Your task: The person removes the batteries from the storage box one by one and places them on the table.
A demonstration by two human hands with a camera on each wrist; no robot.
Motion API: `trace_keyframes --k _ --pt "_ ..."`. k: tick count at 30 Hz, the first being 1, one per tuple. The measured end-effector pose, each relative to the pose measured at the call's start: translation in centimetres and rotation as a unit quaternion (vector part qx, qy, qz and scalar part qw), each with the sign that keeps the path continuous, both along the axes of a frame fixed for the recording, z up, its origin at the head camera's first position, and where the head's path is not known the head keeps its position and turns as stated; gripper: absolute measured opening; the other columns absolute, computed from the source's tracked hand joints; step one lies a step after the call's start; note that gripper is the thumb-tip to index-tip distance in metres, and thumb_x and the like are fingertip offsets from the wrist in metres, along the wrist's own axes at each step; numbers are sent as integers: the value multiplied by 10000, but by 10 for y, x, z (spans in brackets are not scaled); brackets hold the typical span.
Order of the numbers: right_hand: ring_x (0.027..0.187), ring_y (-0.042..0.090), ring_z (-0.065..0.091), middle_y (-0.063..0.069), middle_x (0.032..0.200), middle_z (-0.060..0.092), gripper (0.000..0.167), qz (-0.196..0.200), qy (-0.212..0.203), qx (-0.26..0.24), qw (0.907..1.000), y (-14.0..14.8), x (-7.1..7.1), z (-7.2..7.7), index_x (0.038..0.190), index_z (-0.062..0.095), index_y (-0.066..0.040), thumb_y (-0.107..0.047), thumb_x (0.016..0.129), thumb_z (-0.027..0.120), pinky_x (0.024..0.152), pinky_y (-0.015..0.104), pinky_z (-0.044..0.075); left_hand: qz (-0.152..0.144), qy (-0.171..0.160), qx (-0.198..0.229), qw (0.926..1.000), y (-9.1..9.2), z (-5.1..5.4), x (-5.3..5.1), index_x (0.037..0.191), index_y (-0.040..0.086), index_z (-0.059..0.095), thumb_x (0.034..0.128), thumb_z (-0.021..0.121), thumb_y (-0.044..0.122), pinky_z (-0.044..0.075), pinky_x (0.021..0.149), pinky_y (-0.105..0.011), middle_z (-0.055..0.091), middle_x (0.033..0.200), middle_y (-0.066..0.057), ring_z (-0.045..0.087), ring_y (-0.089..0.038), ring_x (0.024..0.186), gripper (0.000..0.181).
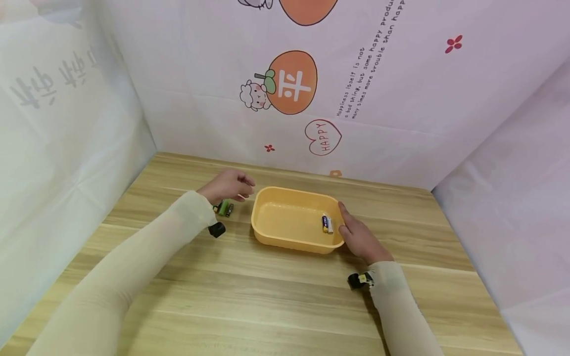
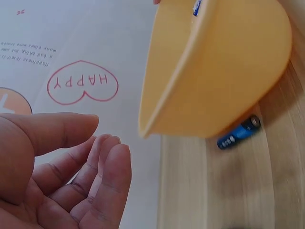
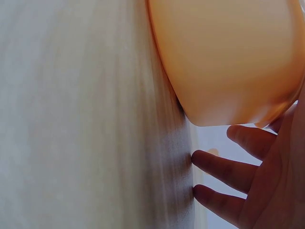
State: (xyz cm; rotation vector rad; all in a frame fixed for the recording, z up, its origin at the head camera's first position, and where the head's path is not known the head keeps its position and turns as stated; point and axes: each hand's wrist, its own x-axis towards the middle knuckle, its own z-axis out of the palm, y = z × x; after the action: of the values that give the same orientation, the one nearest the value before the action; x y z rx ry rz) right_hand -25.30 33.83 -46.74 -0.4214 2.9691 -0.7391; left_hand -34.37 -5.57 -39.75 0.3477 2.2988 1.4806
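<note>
A shallow orange-yellow plastic tray (image 1: pixel 289 242) sits on the table. Two small batteries (image 1: pixel 327 224), one blue and one pale, lie side by side inside it near its right end. My right hand (image 1: pixel 362 240) holds the tray's right end, thumb at the rim; in the right wrist view its other fingers (image 3: pixel 228 171) spread along the outside. Just off the tray's left end, my left hand (image 1: pixel 229 185) hovers with loosely bent fingers and nothing between them. In the left wrist view a blue battery (image 2: pixel 238 131) lies on the wood beside the tray.
Green and dark small items (image 1: pixel 226 207), looking like batteries, lie by my left wrist, partly hidden by the sleeve. The wooden table (image 1: pixel 249 301) meets a printed white cloth wall (image 1: pixel 213 118) behind the tray, with more cloth at both sides.
</note>
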Motion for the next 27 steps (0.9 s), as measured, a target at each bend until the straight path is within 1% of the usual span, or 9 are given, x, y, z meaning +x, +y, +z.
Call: trace_keyframes --k 6,11,13,15,19,23,27 --pt "1409 352 260 122 1587 190 641 0 35 5 10000 0 0 -1 1571 -16 -185 -201 1026 321 1130 530 237 -85 -80 45 9999 13 5 -1 1207 -61 592 920 650 76 572 806 -392 634 1076 -164 616 -377 1018 323" --pt "1414 349 247 118 1590 181 644 -35 -17 -20 10000 0 0 -2 1568 -34 -211 -209 1026 315 1135 528 227 -184 -227 158 9994 23 4 -2 1204 -74 589 925 642 58 542 869 -463 627 1103 -211 609 -401 1032 314" --pt "1415 350 243 118 1590 177 645 -42 -47 -7 10000 0 0 -2 1565 -46 -223 -214 1028 311 1135 529 224 -208 -255 159 9993 26 4 -2 1197 -67 594 923 644 59 535 879 -472 624 1116 -222 603 -412 1043 306" --pt "1416 350 242 116 1591 174 644 -42 -59 0 10000 0 0 -2 1564 -48 -221 -217 1028 308 1135 529 223 -231 -272 167 9992 30 4 -1 1191 -58 598 920 647 60 544 866 -456 622 1122 -226 594 -425 1052 300" --pt "1416 348 242 108 1593 170 640 -64 -87 -22 9999 0 0 -2 1570 -24 -190 -223 1025 309 1135 529 223 -287 -271 201 9990 36 6 1 1178 -45 607 915 653 59 565 815 -405 634 1091 -188 581 -435 1061 287" --pt "1414 349 247 109 1592 174 636 -70 -93 -35 9999 0 0 -1 1573 3 -156 -222 1021 312 1135 527 225 -357 -256 177 9989 40 7 1 1187 -48 604 916 653 66 563 820 -413 638 1079 -171 579 -433 1060 298" --pt "1413 351 249 116 1589 181 638 -47 -84 -63 9999 0 1 -1 1574 9 -151 -219 1020 319 1135 527 225 -362 -262 119 9989 42 6 1 1195 -52 602 913 657 68 566 814 -409 640 1068 -163 588 -423 1052 311"
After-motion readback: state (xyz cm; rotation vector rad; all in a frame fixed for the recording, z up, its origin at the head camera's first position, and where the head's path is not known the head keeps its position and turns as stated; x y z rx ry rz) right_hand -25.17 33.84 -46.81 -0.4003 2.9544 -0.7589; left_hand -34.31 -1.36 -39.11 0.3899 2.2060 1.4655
